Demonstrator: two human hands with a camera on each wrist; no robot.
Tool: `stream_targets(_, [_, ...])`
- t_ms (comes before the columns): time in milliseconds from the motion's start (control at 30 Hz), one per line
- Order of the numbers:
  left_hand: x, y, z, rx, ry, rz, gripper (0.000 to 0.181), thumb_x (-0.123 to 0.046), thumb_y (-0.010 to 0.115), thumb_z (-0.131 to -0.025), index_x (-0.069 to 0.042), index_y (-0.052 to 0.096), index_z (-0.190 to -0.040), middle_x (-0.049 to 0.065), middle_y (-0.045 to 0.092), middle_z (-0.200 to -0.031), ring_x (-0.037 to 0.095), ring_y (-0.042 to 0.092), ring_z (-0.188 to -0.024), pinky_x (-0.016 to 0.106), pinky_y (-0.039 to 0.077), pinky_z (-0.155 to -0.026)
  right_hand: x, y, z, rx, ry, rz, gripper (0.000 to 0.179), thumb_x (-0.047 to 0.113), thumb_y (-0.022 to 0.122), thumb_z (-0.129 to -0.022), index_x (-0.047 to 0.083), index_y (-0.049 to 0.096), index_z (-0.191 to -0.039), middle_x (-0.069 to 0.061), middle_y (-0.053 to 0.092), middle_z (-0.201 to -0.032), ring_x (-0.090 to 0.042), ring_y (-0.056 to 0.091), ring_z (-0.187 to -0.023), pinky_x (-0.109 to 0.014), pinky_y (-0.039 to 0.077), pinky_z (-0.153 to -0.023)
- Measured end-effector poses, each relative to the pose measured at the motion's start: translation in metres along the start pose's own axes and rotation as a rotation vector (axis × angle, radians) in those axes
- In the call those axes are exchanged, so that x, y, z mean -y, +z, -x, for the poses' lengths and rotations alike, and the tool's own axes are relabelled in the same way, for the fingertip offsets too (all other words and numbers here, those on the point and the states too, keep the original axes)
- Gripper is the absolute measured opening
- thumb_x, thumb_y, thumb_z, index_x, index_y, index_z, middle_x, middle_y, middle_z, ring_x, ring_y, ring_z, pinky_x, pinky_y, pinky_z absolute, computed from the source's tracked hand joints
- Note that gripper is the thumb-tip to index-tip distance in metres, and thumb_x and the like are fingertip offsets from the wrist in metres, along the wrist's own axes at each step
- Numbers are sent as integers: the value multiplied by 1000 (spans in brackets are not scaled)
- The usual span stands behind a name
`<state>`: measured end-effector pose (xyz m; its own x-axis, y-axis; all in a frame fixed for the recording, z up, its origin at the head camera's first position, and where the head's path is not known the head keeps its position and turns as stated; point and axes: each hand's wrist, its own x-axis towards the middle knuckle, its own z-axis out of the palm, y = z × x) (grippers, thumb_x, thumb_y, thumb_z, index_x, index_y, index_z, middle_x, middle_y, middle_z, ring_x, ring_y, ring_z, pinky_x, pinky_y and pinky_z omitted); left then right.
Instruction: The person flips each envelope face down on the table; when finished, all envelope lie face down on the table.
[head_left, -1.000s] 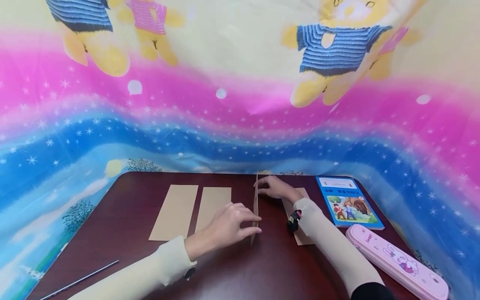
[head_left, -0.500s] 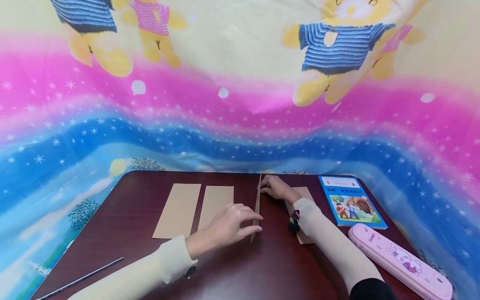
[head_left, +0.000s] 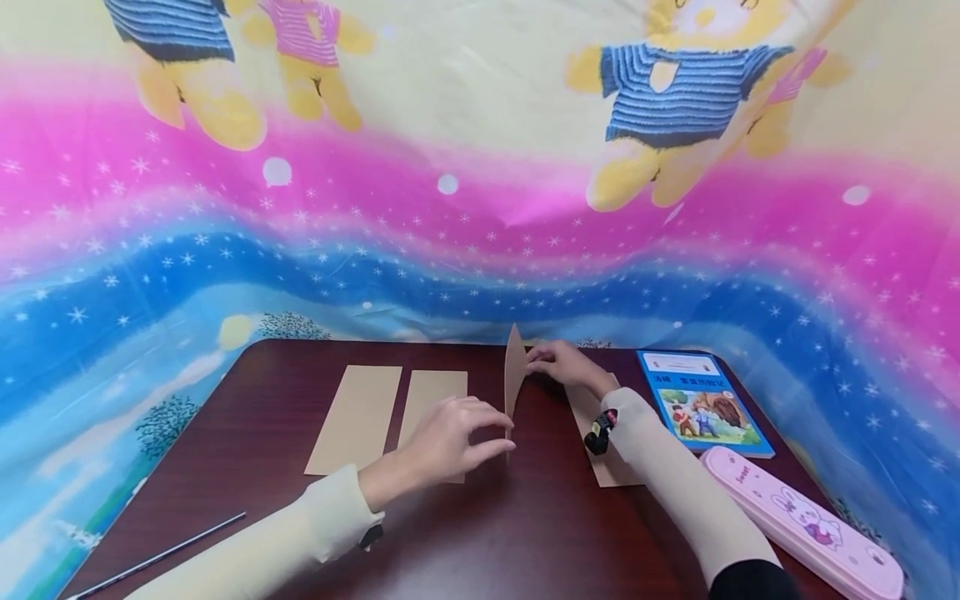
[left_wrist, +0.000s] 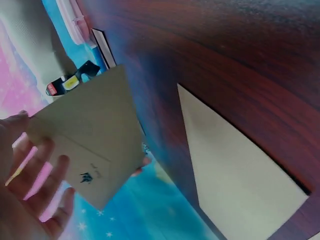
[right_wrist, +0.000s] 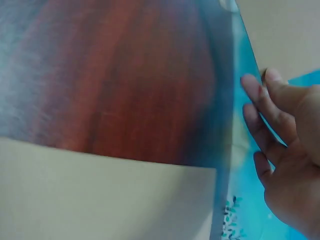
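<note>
A thin kraft-brown card [head_left: 514,371] stands on edge above the table, bowed slightly, between my two hands. My left hand [head_left: 453,437] holds its near edge, thumb and fingers slightly bent. At the far edge, my right hand [head_left: 564,364] pinches the card between thumb and fingertips, which the right wrist view shows closely. A small dark print [left_wrist: 86,177] and a fine line mark the face seen in the left wrist view. Two plain brown cards, one farther left [head_left: 354,421] and one partly behind my left hand [head_left: 435,387], lie flat. Another brown card [head_left: 618,471] lies under my right forearm.
A blue picture book [head_left: 705,404] lies at the back right of the dark red table [head_left: 450,542]. In front of it is a pink pencil case [head_left: 802,521]. A thin silver stick [head_left: 161,554] lies at front left. A patterned curtain [head_left: 480,250] hangs behind.
The held card has turned and bowed, so its broad face now shows in the head view. My right hand has shifted slightly right, and my left hand slightly left.
</note>
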<state>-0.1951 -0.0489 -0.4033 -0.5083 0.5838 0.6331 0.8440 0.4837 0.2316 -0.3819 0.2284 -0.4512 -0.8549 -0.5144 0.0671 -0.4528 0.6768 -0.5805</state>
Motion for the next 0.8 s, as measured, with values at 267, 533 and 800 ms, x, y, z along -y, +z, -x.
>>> stream_targets(267, [5,-5,7,-65,8,33,25,-26,87,-82,-15,83,-104,-6,81,-96,6,74,-90,28,58,-85,4,-31,10,-24,73,-127,29,28,64,-102,13,72,-125,-8,77,-116,-29,69,-117,-49,53,-102])
stream_targets(533, [9,-9,18,-22,-99,111,30,-25,88,-81,-14,82,-108,-1,82,-97,10,75,-89,33,56,-84,12,-55,12,-63,110,-213,31,28,67,-101,13,73,-127,-10,75,-124,-31,68,-122,-51,52,-105])
stream_targets(800, [12,-4,26,38,-244,245,30,-22,86,-83,-11,81,-111,4,81,-102,10,72,-77,15,49,-60,18,-68,14,-114,110,-248,31,38,72,-96,19,75,-119,-6,78,-111,-28,69,-115,-54,51,-99])
